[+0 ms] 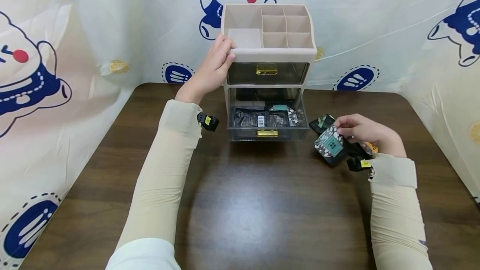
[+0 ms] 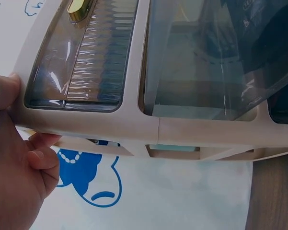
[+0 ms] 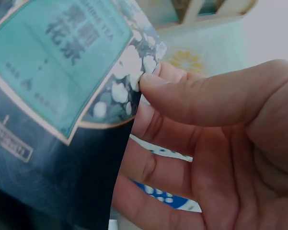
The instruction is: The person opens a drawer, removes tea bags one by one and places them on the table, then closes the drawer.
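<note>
My left hand point(image 1: 211, 68) grips the upper left front edge of a beige desktop drawer organizer point(image 1: 271, 55). In the left wrist view the thumb lies on the frame's front and the fingers curl round its side. The lower clear drawer point(image 1: 232, 133) is pulled out, with dark tea packets point(image 1: 247, 118) lying in it. To the right of that drawer my right hand point(image 1: 369, 134) pinches a black and teal jasmine tea packet point(image 3: 62, 96) by one edge, between thumb and fingers. Other dark packets point(image 1: 321, 122) lie beneath and beside this hand, partly hidden.
An upper drawer point(image 1: 243, 74) with a gold handle is closed. Open compartments point(image 1: 273, 24) top the organizer. It stands at the back of a brown wooden table point(image 1: 240, 203), before a printed cloth backdrop point(image 1: 375, 32). An orange packet point(image 1: 372, 148) shows near the right wrist.
</note>
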`<state>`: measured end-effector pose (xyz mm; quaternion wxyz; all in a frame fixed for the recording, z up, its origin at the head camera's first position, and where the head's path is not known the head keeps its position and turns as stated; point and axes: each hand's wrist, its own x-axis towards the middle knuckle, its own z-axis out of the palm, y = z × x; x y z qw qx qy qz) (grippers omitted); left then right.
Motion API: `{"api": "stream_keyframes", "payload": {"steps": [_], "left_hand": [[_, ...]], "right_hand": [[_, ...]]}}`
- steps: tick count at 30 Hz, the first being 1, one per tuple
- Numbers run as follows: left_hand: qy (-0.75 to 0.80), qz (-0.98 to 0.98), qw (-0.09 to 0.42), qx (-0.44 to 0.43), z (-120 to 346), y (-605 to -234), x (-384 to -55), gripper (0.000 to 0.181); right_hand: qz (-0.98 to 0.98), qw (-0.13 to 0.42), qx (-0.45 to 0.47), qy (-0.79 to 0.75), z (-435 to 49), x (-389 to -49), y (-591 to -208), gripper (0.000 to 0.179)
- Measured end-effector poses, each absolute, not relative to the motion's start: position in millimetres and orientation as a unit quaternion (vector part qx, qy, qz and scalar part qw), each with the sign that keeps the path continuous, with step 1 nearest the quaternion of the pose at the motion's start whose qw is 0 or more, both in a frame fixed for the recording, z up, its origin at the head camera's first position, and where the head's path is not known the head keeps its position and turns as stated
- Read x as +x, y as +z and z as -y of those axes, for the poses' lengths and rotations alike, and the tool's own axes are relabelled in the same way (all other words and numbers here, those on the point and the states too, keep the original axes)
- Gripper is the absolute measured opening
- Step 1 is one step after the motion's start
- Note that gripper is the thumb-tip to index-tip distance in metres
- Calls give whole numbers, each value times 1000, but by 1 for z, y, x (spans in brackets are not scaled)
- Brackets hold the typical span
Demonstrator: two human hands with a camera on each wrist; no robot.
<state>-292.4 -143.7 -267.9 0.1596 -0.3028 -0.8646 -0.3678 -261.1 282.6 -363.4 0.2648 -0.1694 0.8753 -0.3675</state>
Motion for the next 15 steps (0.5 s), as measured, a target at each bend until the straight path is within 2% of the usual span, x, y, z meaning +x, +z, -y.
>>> {"api": "stream_keyframes", "payload": {"steps": [6, 10, 15], "left_hand": [[-372, 857, 173, -312, 143, -271, -294, 23], [-371, 858, 173, -310, 143, -272, -294, 22], [-370, 859, 169, -310, 143, -270, -293, 23]], "right_hand": [[-873, 290, -155, -359, -274, -261, -379, 17], [-882, 280, -160, -342, -272, -262, -383, 18], [-885, 262, -164, -347, -270, -262, -383, 29]]}}
